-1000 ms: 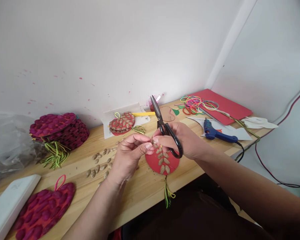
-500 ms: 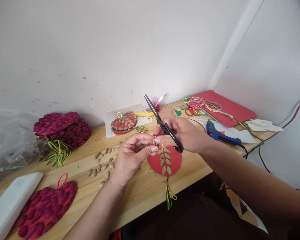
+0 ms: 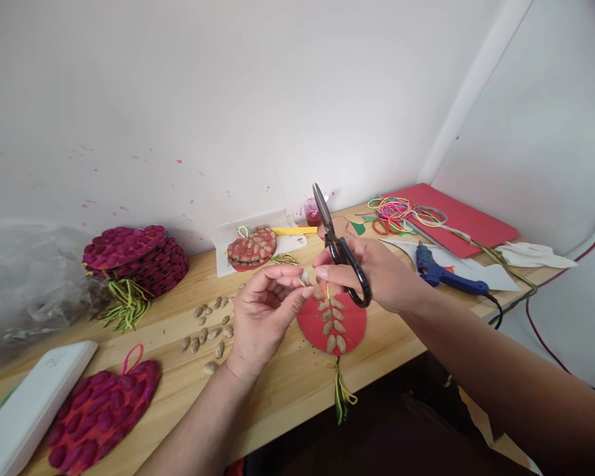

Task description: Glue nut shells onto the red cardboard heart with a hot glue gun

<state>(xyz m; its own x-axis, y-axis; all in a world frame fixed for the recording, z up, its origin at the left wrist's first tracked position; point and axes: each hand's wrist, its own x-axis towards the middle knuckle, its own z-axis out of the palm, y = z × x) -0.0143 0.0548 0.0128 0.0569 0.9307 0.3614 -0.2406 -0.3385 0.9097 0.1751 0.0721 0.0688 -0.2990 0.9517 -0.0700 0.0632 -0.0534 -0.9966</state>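
My left hand [image 3: 265, 317] pinches a small pale seed [image 3: 304, 276] between thumb and fingertips, just above a red disc [image 3: 333, 324] that has a row of seeds glued down its middle and a green-yellow tassel [image 3: 342, 396] hanging off the table edge. My right hand [image 3: 377, 274] grips black scissors [image 3: 340, 248], blades pointing up and shut, while its fingertips touch the top of the disc beside the seed. Loose seeds [image 3: 208, 327] lie on the wooden table [image 3: 277, 377] left of my left hand.
A blue glue gun [image 3: 449, 274] with a black cord lies at right, behind it red sheets [image 3: 463, 218] and neon cords [image 3: 396, 211]. A stack of magenta hearts [image 3: 139, 258] sits at back left, one heart [image 3: 102, 413] at front left beside a white box [image 3: 27, 410].
Both hands and the scissors have shifted slightly right and the scissors now point more upright; my left fingers have opened a little around the seed. The view has drifted left.
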